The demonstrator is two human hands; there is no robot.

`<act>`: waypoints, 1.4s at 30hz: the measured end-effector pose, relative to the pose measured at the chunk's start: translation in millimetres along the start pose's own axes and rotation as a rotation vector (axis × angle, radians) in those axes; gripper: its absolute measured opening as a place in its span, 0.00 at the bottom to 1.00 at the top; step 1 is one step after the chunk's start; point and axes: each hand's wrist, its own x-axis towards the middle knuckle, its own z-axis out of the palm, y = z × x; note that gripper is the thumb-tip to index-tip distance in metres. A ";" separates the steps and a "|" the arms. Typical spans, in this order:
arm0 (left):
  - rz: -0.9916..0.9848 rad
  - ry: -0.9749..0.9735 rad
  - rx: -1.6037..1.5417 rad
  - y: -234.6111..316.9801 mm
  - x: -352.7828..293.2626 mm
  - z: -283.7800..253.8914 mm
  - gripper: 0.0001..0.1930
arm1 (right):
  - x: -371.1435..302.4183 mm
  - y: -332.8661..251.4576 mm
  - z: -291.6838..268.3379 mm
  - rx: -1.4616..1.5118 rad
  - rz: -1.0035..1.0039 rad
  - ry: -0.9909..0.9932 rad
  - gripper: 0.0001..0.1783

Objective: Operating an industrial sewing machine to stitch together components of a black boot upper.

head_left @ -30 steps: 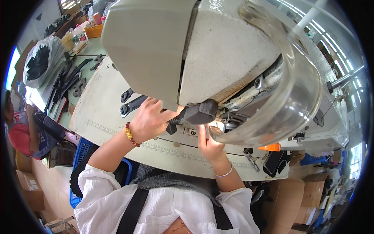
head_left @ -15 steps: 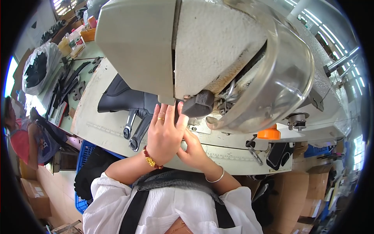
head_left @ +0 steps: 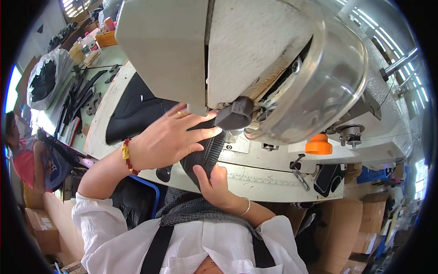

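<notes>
A black leather boot upper (head_left: 132, 114) lies on the sewing machine's bed, partly hidden under the white machine head (head_left: 159, 45). Its ribbed panel (head_left: 213, 147) slants down toward me, right of my left hand. My left hand (head_left: 166, 139) is open, fingers spread on the leather, with fingertips at the ribbed part close to the needle area. Lower down, my right hand (head_left: 214, 186) pinches the near end of that panel, thumb on top. The dark faceted guard or pad (head_left: 235, 114) hangs just beside the left fingertips. The needle itself is hidden.
An orange knob (head_left: 318, 145) and a bobbin winder (head_left: 350, 135) sit at right, near a phone-like black object (head_left: 326, 179). Black strips (head_left: 75, 102) and a plastic bag (head_left: 45, 82) cover the left table. A person (head_left: 29, 157) sits far left; cardboard boxes (head_left: 340, 233) stand lower right.
The boot upper has turned, bringing its ribbed panel into sight; the buckled straps no longer show. My left hand has shifted left and spread; my right hand has come apart from it onto the panel.
</notes>
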 end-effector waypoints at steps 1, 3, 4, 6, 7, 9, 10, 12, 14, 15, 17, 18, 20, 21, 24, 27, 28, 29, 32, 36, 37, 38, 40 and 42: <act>0.088 0.046 -0.013 -4.5 0.7 3.9 0.23 | -1.7 -0.9 0.7 0.002 -0.001 0.000 0.10; 0.040 0.039 -0.008 3.3 -0.9 10.5 0.22 | -5.0 -1.8 1.4 0.092 -0.001 -0.004 0.09; 0.036 0.075 -0.001 4.9 -0.7 12.6 0.21 | -6.4 -1.6 1.3 0.092 0.000 -0.002 0.09; 0.027 0.094 0.000 5.7 -0.5 14.8 0.21 | -7.6 -0.4 -0.1 0.107 -0.013 -0.007 0.09; 0.029 0.095 0.000 6.3 -0.6 16.7 0.21 | -7.6 0.6 -0.4 0.105 -0.014 -0.005 0.09; 0.019 0.141 0.053 6.6 -0.9 21.2 0.19 | -6.7 2.4 -0.1 0.107 -0.039 0.009 0.08; 0.019 0.142 0.054 5.1 0.0 22.0 0.19 | -5.5 2.7 -0.8 0.106 -0.040 0.009 0.08; 0.072 0.224 0.075 1.8 2.1 23.8 0.18 | -3.3 3.2 -3.2 0.105 -0.007 0.038 0.08; 0.035 0.181 0.054 -4.8 1.6 29.5 0.16 | 0.5 1.4 -5.6 0.113 0.019 0.021 0.09; -0.001 0.136 0.034 -7.0 2.0 31.2 0.15 | 2.4 1.1 -6.8 0.121 0.046 0.004 0.10; 0.003 0.143 0.034 -6.4 4.5 28.4 0.13 | 4.4 4.7 -6.0 0.117 0.013 0.020 0.09; 0.012 0.149 0.035 -6.2 5.4 26.5 0.12 | 5.2 5.8 -5.5 0.114 -0.020 0.040 0.08; 0.009 0.136 -0.007 -6.8 7.2 23.6 0.12 | 7.3 2.5 -7.4 0.119 0.014 0.037 0.09; 0.002 0.124 -0.046 -7.3 7.2 22.6 0.11 | 8.7 1.0 -8.2 0.126 0.047 0.029 0.10; -0.011 0.068 -0.078 -21.5 5.5 34.6 0.12 | 17.1 0.6 -10.1 0.134 0.049 0.020 0.10; 0.042 0.270 -0.080 -19.1 9.3 26.1 0.14 | 21.0 2.9 -9.4 0.106 0.036 0.026 0.10; -0.008 0.236 -0.225 -23.5 10.6 29.6 0.15 | 21.1 3.8 -8.5 0.104 0.035 0.021 0.10; -0.012 0.241 -0.225 -20.9 11.3 24.8 0.15 | 20.8 4.7 -7.5 0.119 0.058 0.032 0.10; 0.030 0.362 -0.241 -14.9 15.6 12.5 0.15 | 23.7 0.5 -7.9 0.126 0.084 0.049 0.10; 0.020 0.294 -0.432 -20.7 12.0 9.5 0.16 | 24.5 -3.0 -11.2 0.133 0.094 0.019 0.10; 0.043 0.281 -0.376 -19.4 11.9 6.0 0.17 | 24.7 -0.5 -12.1 0.134 0.095 0.020 0.10; 0.044 0.280 -0.377 -19.2 11.7 5.4 0.17 | 25.0 4.2 -12.7 0.116 0.054 0.036 0.10; -0.076 0.119 -0.364 -18.2 9.6 5.1 0.20 | 24.6 9.0 -15.0 0.099 0.015 0.054 0.10; 0.011 0.184 -0.145 -15.6 7.8 7.2 0.21 | 23.6 10.5 -21.1 0.109 0.055 0.017 0.09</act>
